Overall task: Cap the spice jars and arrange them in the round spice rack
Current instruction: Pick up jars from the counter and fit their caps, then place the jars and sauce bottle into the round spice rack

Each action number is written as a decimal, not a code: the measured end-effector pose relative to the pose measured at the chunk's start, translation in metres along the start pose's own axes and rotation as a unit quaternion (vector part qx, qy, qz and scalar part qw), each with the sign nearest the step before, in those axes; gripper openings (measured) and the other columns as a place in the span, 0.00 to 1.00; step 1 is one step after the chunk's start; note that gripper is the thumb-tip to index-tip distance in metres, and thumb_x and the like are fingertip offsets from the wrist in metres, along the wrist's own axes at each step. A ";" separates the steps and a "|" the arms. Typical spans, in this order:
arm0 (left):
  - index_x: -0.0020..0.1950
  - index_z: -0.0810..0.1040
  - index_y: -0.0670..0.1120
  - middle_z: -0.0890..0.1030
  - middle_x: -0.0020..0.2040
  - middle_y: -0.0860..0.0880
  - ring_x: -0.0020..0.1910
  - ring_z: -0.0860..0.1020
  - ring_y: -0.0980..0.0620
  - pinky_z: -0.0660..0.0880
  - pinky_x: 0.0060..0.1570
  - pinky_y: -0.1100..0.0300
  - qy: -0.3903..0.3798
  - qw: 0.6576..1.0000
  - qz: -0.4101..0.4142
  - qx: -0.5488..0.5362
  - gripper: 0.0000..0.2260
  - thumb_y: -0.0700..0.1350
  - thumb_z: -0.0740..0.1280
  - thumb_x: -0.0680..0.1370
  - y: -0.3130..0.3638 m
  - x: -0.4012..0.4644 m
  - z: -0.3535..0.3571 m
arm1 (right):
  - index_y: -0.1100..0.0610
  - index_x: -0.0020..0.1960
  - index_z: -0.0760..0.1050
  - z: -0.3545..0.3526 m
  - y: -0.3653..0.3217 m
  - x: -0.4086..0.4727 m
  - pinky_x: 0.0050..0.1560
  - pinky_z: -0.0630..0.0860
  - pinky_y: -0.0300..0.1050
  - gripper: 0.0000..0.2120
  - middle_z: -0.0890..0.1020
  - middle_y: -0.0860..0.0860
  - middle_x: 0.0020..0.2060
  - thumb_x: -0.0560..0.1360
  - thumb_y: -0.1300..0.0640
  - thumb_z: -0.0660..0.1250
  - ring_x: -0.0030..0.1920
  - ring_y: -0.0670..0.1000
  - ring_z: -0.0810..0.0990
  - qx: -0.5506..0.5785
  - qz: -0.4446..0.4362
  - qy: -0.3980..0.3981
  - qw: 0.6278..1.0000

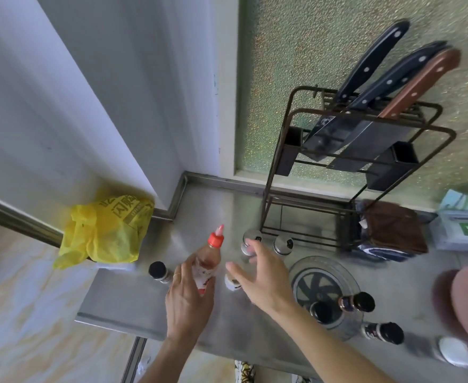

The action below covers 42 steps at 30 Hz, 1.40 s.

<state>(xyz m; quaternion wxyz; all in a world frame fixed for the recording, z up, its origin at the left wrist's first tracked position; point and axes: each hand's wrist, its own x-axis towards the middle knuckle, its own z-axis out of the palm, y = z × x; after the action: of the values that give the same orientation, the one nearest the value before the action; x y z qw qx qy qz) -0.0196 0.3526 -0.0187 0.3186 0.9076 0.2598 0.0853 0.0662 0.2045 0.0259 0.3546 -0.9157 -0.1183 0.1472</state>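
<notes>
Red-capped sauce bottle (206, 265) tilted, clasped in left hand (188, 297) at table (133, 299) centre, likely rack-bound. Round rack (325, 288) at 3 o'clock. Right hand (263, 275) fingers spread, empty, reaching toward steel shaker (250, 243) at 12.

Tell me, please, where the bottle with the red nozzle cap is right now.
In the head view the bottle with the red nozzle cap is left of centre, held upright in the left hand above the steel counter, between a dark-lidded jar and the open right hand.
</notes>
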 end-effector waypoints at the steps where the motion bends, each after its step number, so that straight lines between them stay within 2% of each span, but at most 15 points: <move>1: 0.67 0.72 0.47 0.80 0.58 0.48 0.51 0.81 0.43 0.76 0.39 0.53 0.004 1.000 0.029 -0.011 0.26 0.45 0.76 0.71 0.013 -0.003 -0.007 | 0.47 0.70 0.69 -0.014 -0.004 -0.004 0.59 0.74 0.41 0.32 0.78 0.41 0.60 0.71 0.36 0.71 0.56 0.42 0.78 0.043 0.008 0.009 0.999; 4: 0.66 0.72 0.51 0.78 0.57 0.55 0.49 0.79 0.52 0.76 0.39 0.59 -0.016 0.993 0.114 -0.038 0.25 0.48 0.76 0.72 0.057 -0.011 -0.020 | 0.40 0.60 0.74 -0.061 -0.011 -0.017 0.53 0.76 0.36 0.22 0.83 0.38 0.52 0.69 0.42 0.76 0.48 0.37 0.81 0.139 -0.002 0.023 0.990; 7: 0.66 0.71 0.53 0.79 0.56 0.57 0.46 0.79 0.55 0.75 0.40 0.61 -0.043 0.981 0.182 -0.048 0.25 0.49 0.76 0.72 0.100 -0.015 -0.016 | 0.45 0.55 0.80 -0.106 -0.004 -0.027 0.52 0.81 0.47 0.13 0.86 0.40 0.47 0.72 0.46 0.75 0.47 0.41 0.84 0.166 -0.013 0.024 0.986; 10: 0.69 0.69 0.53 0.80 0.59 0.56 0.52 0.80 0.53 0.78 0.43 0.57 -0.075 0.973 0.209 -0.063 0.26 0.52 0.74 0.73 0.131 -0.016 0.001 | 0.46 0.55 0.81 -0.140 0.017 -0.031 0.51 0.82 0.47 0.13 0.86 0.40 0.46 0.72 0.45 0.75 0.47 0.41 0.84 0.140 -0.010 0.044 0.989; 12: 0.72 0.68 0.52 0.78 0.64 0.54 0.58 0.78 0.54 0.77 0.50 0.60 -0.101 0.967 0.225 -0.067 0.29 0.53 0.73 0.73 0.145 -0.017 0.016 | 0.47 0.55 0.81 -0.156 0.036 -0.032 0.50 0.82 0.45 0.13 0.86 0.41 0.46 0.72 0.47 0.76 0.46 0.41 0.84 0.122 -0.006 0.072 0.990; 14: 0.74 0.65 0.52 0.78 0.66 0.52 0.62 0.77 0.52 0.75 0.56 0.60 -0.131 0.963 0.219 -0.084 0.30 0.48 0.73 0.75 0.153 -0.020 0.032 | 0.49 0.53 0.80 -0.161 0.056 -0.030 0.49 0.81 0.39 0.13 0.84 0.42 0.47 0.70 0.49 0.77 0.45 0.40 0.83 0.073 0.000 0.105 0.992; 16: 0.72 0.63 0.55 0.79 0.64 0.50 0.60 0.78 0.48 0.75 0.55 0.57 -0.146 0.965 0.203 -0.084 0.27 0.42 0.70 0.76 0.158 -0.027 0.047 | 0.51 0.51 0.79 -0.156 0.077 -0.025 0.48 0.78 0.35 0.14 0.82 0.45 0.48 0.69 0.51 0.79 0.44 0.41 0.81 0.007 0.013 0.124 0.992; 20: 0.68 0.67 0.51 0.81 0.59 0.46 0.55 0.79 0.42 0.76 0.50 0.51 -0.178 0.969 0.162 -0.061 0.24 0.34 0.65 0.76 0.161 -0.045 0.072 | 0.52 0.50 0.77 -0.128 0.114 -0.010 0.51 0.79 0.48 0.14 0.80 0.48 0.49 0.69 0.51 0.78 0.48 0.50 0.81 -0.059 0.051 0.078 0.994; 22: 0.69 0.69 0.48 0.81 0.60 0.45 0.57 0.78 0.42 0.74 0.52 0.53 -0.192 0.969 0.141 -0.060 0.23 0.33 0.65 0.76 0.163 -0.051 0.079 | 0.52 0.51 0.77 -0.115 0.123 -0.004 0.52 0.77 0.48 0.12 0.80 0.49 0.50 0.71 0.52 0.76 0.51 0.53 0.80 -0.077 0.053 0.058 0.994; 26: 0.71 0.68 0.48 0.78 0.64 0.46 0.62 0.76 0.44 0.72 0.57 0.56 -0.224 0.969 0.098 -0.028 0.24 0.34 0.64 0.77 0.161 -0.057 0.090 | 0.55 0.54 0.77 -0.104 0.128 0.006 0.53 0.76 0.49 0.11 0.80 0.52 0.52 0.74 0.53 0.73 0.52 0.55 0.79 -0.084 0.055 0.050 0.994; 30: 0.71 0.69 0.50 0.78 0.63 0.48 0.61 0.76 0.45 0.70 0.56 0.60 -0.221 0.972 0.079 -0.024 0.25 0.34 0.64 0.76 0.158 -0.056 0.092 | 0.54 0.54 0.77 -0.109 0.124 0.007 0.48 0.75 0.46 0.10 0.79 0.51 0.51 0.74 0.53 0.72 0.50 0.54 0.80 -0.106 0.052 0.058 0.991; 33: 0.70 0.69 0.50 0.78 0.63 0.47 0.61 0.77 0.44 0.74 0.57 0.54 -0.203 0.976 0.075 -0.017 0.24 0.35 0.64 0.76 0.155 -0.049 0.092 | 0.53 0.54 0.77 -0.113 0.129 0.000 0.45 0.69 0.41 0.10 0.79 0.49 0.51 0.74 0.54 0.72 0.50 0.53 0.80 -0.139 0.041 0.055 0.988; 38: 0.69 0.71 0.46 0.77 0.64 0.44 0.58 0.77 0.42 0.76 0.54 0.52 -0.158 0.981 0.113 0.025 0.25 0.29 0.64 0.73 0.152 -0.018 0.103 | 0.53 0.56 0.78 -0.110 0.147 0.001 0.47 0.65 0.38 0.10 0.80 0.49 0.52 0.75 0.56 0.72 0.52 0.52 0.80 -0.140 0.054 0.019 0.989; 42: 0.71 0.70 0.48 0.71 0.71 0.44 0.66 0.72 0.42 0.74 0.62 0.52 -0.150 0.973 0.151 0.092 0.30 0.27 0.65 0.73 0.151 0.018 0.116 | 0.53 0.61 0.76 -0.103 0.160 0.000 0.51 0.68 0.38 0.16 0.79 0.51 0.55 0.74 0.58 0.72 0.55 0.53 0.79 -0.117 0.053 0.015 0.992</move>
<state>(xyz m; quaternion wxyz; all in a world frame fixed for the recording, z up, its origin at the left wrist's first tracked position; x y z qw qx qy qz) 0.0962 0.1998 -0.0158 0.2525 0.9642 0.0761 -0.0285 0.1208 0.0260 -0.0106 0.2380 -0.9581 -0.0808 0.1373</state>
